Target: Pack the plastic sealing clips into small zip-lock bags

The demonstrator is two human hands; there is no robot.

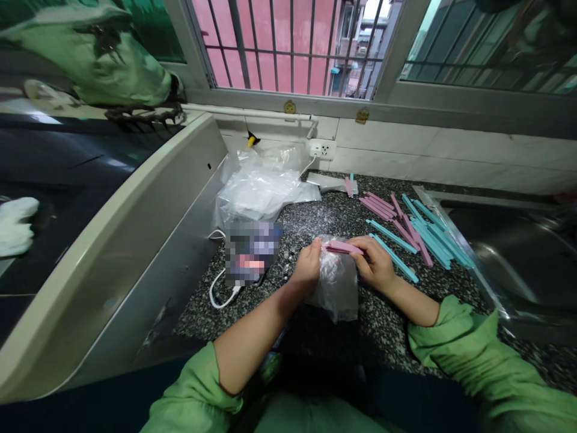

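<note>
My left hand pinches the left top edge of a small clear plastic bag that hangs over the dark speckled counter. A pink clip stick lies across the bag's mouth, and my right hand is closed on its right end. Both hands meet at the bag's top. Loose pink and teal clip sticks lie scattered on the counter just to the right of my right hand.
A pile of clear plastic bags lies at the back left by a wall socket. A blurred item with a white cable sits left of my hands. A steel sink is on the right, an appliance lid on the left.
</note>
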